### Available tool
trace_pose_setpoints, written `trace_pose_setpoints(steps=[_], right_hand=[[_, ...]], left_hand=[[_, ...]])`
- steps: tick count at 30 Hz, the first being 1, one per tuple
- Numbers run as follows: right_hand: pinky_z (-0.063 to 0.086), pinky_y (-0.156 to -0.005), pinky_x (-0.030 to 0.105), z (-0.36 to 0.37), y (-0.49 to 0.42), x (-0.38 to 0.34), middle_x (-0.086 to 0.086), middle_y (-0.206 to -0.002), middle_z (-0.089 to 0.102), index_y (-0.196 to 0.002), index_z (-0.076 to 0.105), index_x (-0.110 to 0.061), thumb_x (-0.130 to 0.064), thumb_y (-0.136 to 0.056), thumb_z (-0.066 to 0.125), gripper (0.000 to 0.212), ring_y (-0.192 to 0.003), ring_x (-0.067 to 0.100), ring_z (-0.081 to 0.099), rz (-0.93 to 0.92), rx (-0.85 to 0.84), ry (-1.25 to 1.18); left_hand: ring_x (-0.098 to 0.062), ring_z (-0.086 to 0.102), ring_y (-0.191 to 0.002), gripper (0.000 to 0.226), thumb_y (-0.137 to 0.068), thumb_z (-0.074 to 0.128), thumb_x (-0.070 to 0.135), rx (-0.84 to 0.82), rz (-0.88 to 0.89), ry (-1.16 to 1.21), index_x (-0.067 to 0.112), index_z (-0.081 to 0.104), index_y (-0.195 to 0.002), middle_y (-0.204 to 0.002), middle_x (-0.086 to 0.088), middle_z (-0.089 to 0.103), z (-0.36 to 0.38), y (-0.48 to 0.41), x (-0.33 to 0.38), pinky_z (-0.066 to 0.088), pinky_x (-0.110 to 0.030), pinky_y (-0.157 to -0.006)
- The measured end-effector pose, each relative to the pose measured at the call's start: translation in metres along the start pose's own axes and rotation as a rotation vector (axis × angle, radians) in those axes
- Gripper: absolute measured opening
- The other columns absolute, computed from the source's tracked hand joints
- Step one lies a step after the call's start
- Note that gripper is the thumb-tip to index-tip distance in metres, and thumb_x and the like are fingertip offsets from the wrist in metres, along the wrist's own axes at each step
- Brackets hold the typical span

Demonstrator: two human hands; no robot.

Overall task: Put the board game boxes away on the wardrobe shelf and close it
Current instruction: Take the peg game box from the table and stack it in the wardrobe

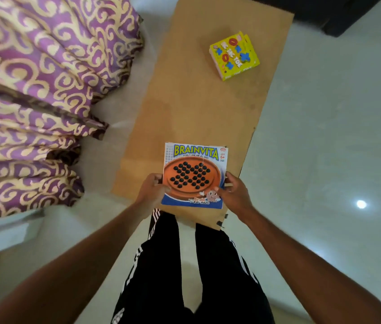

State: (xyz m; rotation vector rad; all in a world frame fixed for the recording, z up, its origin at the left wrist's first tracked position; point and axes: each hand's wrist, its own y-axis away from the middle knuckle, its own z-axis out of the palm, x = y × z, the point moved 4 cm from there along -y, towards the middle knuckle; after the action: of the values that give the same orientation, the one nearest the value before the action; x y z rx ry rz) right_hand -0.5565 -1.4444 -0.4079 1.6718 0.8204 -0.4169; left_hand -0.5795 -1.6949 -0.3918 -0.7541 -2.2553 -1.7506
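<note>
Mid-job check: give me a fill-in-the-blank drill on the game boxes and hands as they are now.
The near box, gripped by the left hand and right hand, is titled ___.
The Tic Tac Toe box is coloured ___.
It lies toward the ___ end of the brown board, untouched.
Missing words: Brainvita; yellow; far.

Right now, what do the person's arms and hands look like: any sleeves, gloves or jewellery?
Both arms are bare to the frame's edge: no sleeves, gloves, watch or rings show on the left hand or right hand. Below them, black trousers with white side stripes.
</note>
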Motion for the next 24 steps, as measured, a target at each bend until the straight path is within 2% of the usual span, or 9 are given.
trace_pose_setpoints(steps=[2, 7, 9, 13, 15, 19, 21, 24], right_hand=[[0.062, -0.067, 0.033, -0.002, 0.021, -0.011, -0.001, -0.116, 0.065, -0.124, 0.057, -0.027, -0.033, -0.079, 0.076, 0.049, -0.092, 0.015, 0.070, -0.050, -0.058, 0.075], [0.059, -0.076, 0.036, 0.015, 0.075, -0.044, 0.001, -0.114, 0.056, -0.134, 0.052, -0.022, -0.028, -0.081, 0.074, 0.057, -0.099, 0.016, 0.063, -0.231, -0.107, 0.241], [0.056, -0.082, 0.036, 0.034, 0.097, -0.055, 0.001, -0.115, 0.055, -0.137, 0.049, -0.019, -0.027, -0.081, 0.075, 0.062, -0.102, 0.017, 0.060, -0.287, -0.143, 0.313], [0.053, -0.083, 0.032, 0.096, 0.146, -0.078, 0.001, -0.112, 0.054, -0.138, 0.049, -0.015, -0.019, -0.081, 0.075, 0.063, -0.100, 0.017, 0.058, -0.433, -0.274, 0.415], [0.053, -0.078, 0.027, 0.131, 0.168, -0.084, 0.001, -0.112, 0.056, -0.139, 0.048, -0.013, -0.019, -0.081, 0.074, 0.064, -0.098, 0.016, 0.059, -0.489, -0.323, 0.460], [0.049, -0.070, 0.015, 0.223, 0.224, -0.083, 0.006, -0.120, 0.058, -0.140, 0.046, -0.012, -0.017, -0.082, 0.073, 0.065, -0.100, 0.014, 0.059, -0.600, -0.433, 0.554], [0.050, -0.063, 0.015, 0.270, 0.255, -0.081, 0.006, -0.122, 0.056, -0.141, 0.044, -0.014, -0.016, -0.083, 0.072, 0.064, -0.100, 0.014, 0.059, -0.628, -0.502, 0.586], [0.052, -0.061, 0.017, 0.343, 0.310, -0.076, 0.006, -0.119, 0.056, -0.140, 0.045, -0.015, -0.015, -0.084, 0.071, 0.062, -0.096, 0.015, 0.062, -0.716, -0.632, 0.666]], left_hand=[[-0.017, 0.064, -0.085, 0.032, -0.078, 0.061, -0.008, 0.035, -0.006, 0.079, 0.002, 0.052, -0.106, -0.095, -0.004, 0.064, -0.011, 0.034, -0.014, 0.050, -0.025, -0.063], [-0.017, 0.063, -0.097, 0.030, -0.079, 0.073, 0.007, 0.127, 0.033, 0.168, 0.017, 0.051, -0.097, -0.104, 0.000, 0.063, -0.043, 0.104, -0.072, 0.055, -0.034, -0.078], [-0.018, 0.064, -0.096, 0.030, -0.079, 0.074, 0.010, 0.185, 0.057, 0.227, 0.017, 0.051, -0.095, -0.103, -0.001, 0.063, -0.059, 0.129, -0.099, 0.056, -0.035, -0.078], [-0.022, 0.066, -0.093, 0.030, -0.077, 0.077, 0.013, 0.336, 0.098, 0.384, 0.017, 0.052, -0.091, -0.099, -0.004, 0.065, -0.102, 0.183, -0.169, 0.059, -0.044, -0.079], [-0.022, 0.066, -0.093, 0.033, -0.077, 0.079, 0.015, 0.391, 0.124, 0.436, 0.015, 0.052, -0.097, -0.100, -0.003, 0.065, -0.125, 0.203, -0.205, 0.060, -0.044, -0.077], [-0.023, 0.066, -0.096, 0.052, -0.080, 0.075, 0.010, 0.496, 0.165, 0.543, 0.022, 0.045, -0.121, -0.107, -0.007, 0.062, -0.175, 0.256, -0.292, 0.061, -0.046, -0.074], [-0.023, 0.066, -0.096, 0.062, -0.080, 0.075, 0.010, 0.559, 0.171, 0.571, 0.028, 0.041, -0.128, -0.106, -0.006, 0.062, -0.199, 0.282, -0.334, 0.062, -0.047, -0.074], [-0.023, 0.067, -0.095, 0.065, -0.078, 0.077, 0.011, 0.695, 0.155, 0.654, 0.031, 0.042, -0.130, -0.104, -0.005, 0.063, -0.230, 0.326, -0.406, 0.062, -0.048, -0.072]])
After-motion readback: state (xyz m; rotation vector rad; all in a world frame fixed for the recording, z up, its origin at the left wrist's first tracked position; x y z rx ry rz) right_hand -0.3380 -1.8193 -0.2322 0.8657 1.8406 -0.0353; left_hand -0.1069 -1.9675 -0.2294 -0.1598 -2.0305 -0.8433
